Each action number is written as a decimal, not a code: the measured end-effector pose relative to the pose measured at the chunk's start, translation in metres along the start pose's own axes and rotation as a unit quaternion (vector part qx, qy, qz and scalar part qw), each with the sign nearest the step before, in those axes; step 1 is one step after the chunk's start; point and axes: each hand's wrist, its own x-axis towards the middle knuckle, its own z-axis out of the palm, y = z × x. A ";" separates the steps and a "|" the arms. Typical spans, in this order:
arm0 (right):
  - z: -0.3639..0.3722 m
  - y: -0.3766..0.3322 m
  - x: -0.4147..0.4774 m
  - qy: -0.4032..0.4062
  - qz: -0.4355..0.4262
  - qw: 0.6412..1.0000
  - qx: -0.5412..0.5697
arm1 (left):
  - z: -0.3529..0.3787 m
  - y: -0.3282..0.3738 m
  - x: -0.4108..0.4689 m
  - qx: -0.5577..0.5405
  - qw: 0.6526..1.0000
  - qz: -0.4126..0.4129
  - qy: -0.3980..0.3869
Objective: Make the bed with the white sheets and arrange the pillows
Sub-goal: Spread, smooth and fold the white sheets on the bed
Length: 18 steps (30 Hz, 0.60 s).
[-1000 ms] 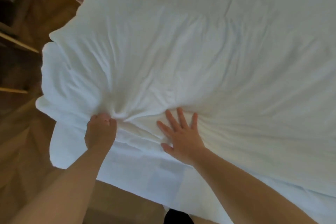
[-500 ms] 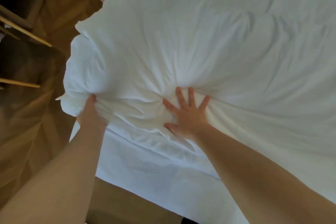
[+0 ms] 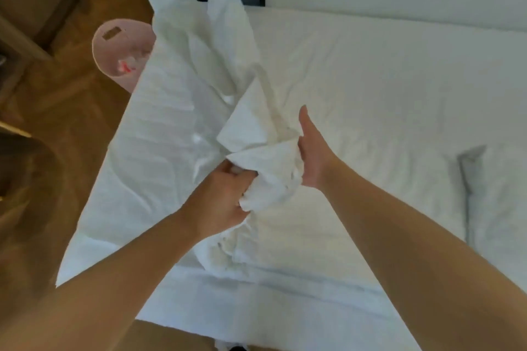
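Head view: I see the white sheet bunched into a wad, held above the near-left part of the bed, with its far end trailing toward the bed's far-left corner. My left hand is clamped on the lower end of the wad, fingers dug into the cloth. My right hand clasps it from the right side, thumb pointing up, fingers wrapped out of sight behind the fabric. Off the bed's left edge, a pink bin stands on the wooden floor.
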 end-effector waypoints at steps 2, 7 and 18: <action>-0.051 -0.020 -0.056 0.037 0.005 0.999 -0.028 | 0.017 0.053 0.025 0.030 0.994 0.101 -0.041; -0.205 -0.006 -0.194 0.146 -0.006 0.989 0.012 | 0.114 0.178 0.075 0.120 0.929 0.318 -0.148; -0.375 0.069 -0.256 0.373 0.008 0.911 -0.174 | 0.274 0.236 0.103 0.193 0.941 0.171 -0.218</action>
